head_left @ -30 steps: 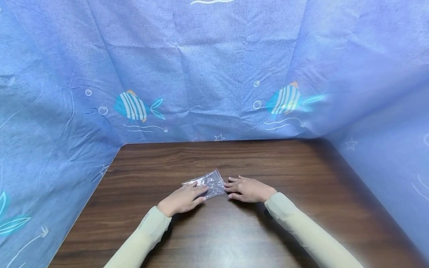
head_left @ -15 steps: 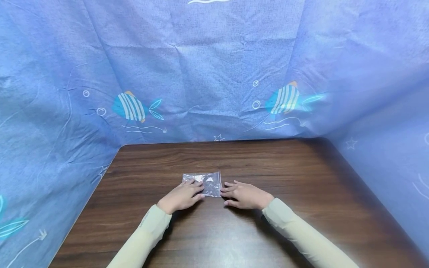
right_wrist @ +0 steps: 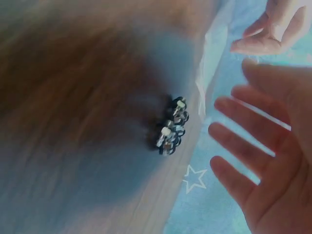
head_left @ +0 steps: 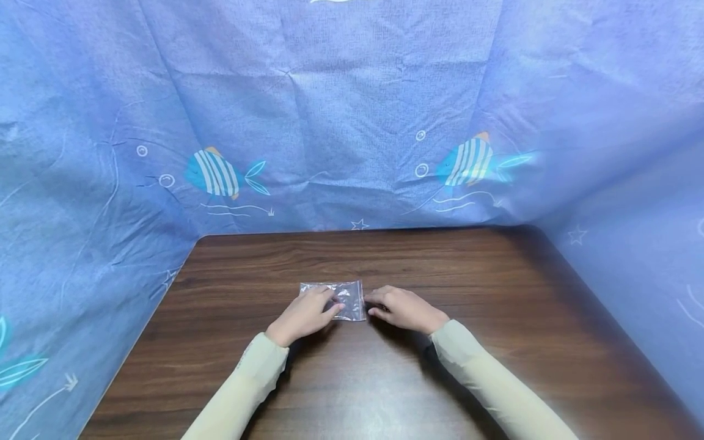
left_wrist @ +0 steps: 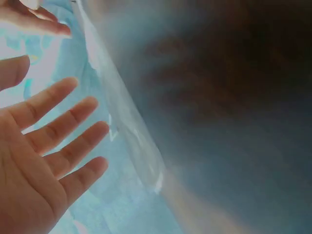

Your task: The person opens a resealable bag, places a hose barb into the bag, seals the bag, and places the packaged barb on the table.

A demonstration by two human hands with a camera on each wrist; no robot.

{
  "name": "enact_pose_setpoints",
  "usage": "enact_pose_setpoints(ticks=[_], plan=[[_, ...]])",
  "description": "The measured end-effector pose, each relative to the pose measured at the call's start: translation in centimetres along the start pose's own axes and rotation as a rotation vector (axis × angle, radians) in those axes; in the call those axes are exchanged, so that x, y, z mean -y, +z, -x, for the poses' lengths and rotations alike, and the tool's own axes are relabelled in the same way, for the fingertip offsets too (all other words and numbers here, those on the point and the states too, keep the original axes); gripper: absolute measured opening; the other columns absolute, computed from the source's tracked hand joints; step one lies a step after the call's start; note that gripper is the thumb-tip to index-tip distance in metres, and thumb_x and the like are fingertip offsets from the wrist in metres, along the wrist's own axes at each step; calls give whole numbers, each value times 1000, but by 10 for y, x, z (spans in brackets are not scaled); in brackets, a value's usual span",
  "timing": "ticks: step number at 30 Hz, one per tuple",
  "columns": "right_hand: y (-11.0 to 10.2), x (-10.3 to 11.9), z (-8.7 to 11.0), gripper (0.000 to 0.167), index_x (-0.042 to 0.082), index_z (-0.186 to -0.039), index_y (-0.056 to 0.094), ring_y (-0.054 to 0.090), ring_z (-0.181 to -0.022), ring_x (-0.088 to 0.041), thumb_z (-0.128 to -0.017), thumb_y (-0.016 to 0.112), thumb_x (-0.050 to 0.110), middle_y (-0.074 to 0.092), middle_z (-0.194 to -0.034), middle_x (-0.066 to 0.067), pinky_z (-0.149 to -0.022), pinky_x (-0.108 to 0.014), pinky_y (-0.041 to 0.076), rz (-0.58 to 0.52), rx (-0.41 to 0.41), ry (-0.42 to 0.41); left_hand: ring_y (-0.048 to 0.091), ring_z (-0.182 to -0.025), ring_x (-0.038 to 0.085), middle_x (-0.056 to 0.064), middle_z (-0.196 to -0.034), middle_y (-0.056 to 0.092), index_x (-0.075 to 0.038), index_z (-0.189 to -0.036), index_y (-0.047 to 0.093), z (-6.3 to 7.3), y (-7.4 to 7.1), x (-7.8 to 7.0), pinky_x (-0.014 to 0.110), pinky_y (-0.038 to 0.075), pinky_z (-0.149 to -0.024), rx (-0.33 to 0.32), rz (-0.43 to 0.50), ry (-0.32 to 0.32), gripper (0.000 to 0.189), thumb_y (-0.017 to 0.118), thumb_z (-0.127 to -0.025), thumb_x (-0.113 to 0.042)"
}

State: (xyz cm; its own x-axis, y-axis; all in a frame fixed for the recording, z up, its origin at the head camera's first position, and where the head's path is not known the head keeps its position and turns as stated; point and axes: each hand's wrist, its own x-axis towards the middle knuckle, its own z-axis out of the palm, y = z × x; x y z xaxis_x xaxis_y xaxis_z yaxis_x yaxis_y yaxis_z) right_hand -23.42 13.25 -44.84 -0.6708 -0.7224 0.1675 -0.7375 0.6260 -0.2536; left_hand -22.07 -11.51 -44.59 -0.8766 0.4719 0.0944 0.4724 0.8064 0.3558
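A clear, flat plastic zip bag (head_left: 350, 305) lies on the wooden table, its zip end toward the right. My left hand (head_left: 304, 313) hovers over the bag's left part, hiding some of it. In the left wrist view that hand (left_wrist: 44, 146) has its fingers spread and holds nothing. Just right of the zip end is my right hand (head_left: 406, 310). The right wrist view shows this hand (right_wrist: 265, 131) with loosely extended fingers and nothing in its grasp. Beneath it on the table sits a small cluster of black and silvery pieces (right_wrist: 171, 127); their kind is unclear.
The dark wooden table (head_left: 473, 269) spreads around the hands. A blue cloth (head_left: 341, 140) printed with fish hangs behind it and along both sides.
The bag has turned until it lies straight. Both hands have since risen slightly off it, with the left fingers no longer flat on the bag and the right fingers bent more.
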Motion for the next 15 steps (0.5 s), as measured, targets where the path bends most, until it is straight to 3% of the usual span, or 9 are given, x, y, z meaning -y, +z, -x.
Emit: enact_pose_setpoints(ticks=[6,15], plan=[[2,-7,-15,26,0,-111,69,66,-101,-28,-90,66,16,70,-106,-12,-91,-41,50,-109,-63,155,58,-86,16,0,-93,62,-13,-94,63,-10,2,-9,35,48,-80,-24,159,-18,20,61,-93,-34],[7,-17,-34,19,-1,-101,72,69,-90,-24,-87,69,11,73,-95,-11,-84,-37,53,-294,-74,345,54,-75,11,0,-83,61,-10,-89,60,-25,14,-15,28,46,-72,-88,337,-137,20,68,-87,-28]])
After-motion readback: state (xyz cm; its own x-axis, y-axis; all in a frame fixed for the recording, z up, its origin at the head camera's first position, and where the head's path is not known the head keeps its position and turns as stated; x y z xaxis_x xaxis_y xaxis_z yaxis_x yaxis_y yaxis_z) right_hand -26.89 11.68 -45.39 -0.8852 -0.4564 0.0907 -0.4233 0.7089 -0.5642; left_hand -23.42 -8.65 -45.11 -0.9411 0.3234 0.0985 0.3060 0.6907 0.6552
